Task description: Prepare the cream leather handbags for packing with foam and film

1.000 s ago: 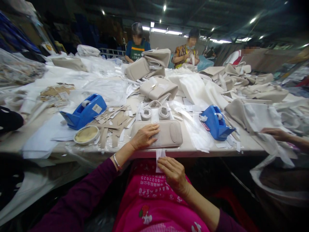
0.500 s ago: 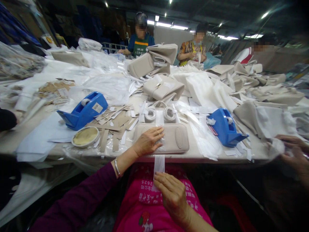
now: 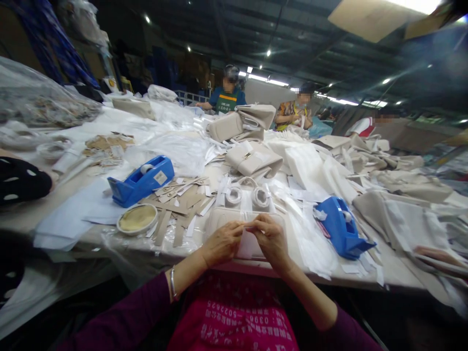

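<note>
A beige handbag [image 3: 219, 218] lies flat at the table's front edge, its wrapped handle and rings pointing away from me. A white strip [image 3: 247, 246] runs down over its middle. My left hand [image 3: 224, 243] rests on the bag with its fingers pressed together at the strip. My right hand [image 3: 269, 240] pinches at the same spot, and the fingertips of both hands meet there. What lies between the fingertips is too small to make out.
Blue tape dispensers stand left [image 3: 142, 180] and right [image 3: 341, 229]. A round tub [image 3: 137, 219] and beige scraps [image 3: 183, 200] lie left of the bag. More bags [image 3: 254, 158] and white wrapping are heaped behind. People work across the table; a sleeve shows at far left.
My right hand has risen from below the table edge onto the bag, and the strip's lower end now lies over the bag. My left fingers have drawn together. The view has tilted up.
</note>
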A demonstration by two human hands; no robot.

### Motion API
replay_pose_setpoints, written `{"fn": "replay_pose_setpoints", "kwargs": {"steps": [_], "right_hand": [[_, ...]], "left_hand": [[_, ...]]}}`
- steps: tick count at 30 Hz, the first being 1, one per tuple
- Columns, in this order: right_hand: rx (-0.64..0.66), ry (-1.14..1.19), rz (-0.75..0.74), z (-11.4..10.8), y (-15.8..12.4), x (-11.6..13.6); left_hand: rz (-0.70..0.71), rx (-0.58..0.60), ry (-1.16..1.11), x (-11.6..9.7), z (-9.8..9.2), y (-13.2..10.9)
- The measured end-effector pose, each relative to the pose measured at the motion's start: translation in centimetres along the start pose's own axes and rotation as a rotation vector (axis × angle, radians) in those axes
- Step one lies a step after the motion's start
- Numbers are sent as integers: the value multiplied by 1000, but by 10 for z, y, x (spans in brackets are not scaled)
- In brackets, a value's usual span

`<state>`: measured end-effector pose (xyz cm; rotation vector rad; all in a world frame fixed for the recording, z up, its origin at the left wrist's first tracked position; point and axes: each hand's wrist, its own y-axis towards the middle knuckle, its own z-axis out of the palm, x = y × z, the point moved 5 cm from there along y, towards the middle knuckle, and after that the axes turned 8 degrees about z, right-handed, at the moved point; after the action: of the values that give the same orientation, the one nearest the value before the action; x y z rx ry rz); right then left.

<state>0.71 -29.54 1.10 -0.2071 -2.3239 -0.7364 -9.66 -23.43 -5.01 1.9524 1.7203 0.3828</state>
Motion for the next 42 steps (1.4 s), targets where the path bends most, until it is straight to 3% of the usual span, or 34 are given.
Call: {"fn": "replay_pose_setpoints", "kwargs": {"steps": [6,10,15,25,32,35,37,39,42], "right_hand": [[58,-73,88,16,28,-29],[78,-163,57,22,36,-37],[88,-271,-5,28,41,-38],[115,-387,6,30,43,-46],[63,-393,43,31,56,-50],[-30,-201,30,5,55,-43],[-122,-38,35,-33,46,-47],[-232,38,85,-83,33,-68],[-461,-9,312,-177,6,-130]], "left_hand": [[-228,-135,-118,-1,-6,-13],[-277,-195,-132,1,-5,-14],[-307,-136,-131,2,-3,-12],[-291,11,-14,-1,-1,-7],[-156,66,103,-8,0,0],[-141,65,149,-9,0,3],[-125,51,179,-10,-1,5],[-91,41,212,-10,-1,5],[-26,29,266,-7,2,5]]}}
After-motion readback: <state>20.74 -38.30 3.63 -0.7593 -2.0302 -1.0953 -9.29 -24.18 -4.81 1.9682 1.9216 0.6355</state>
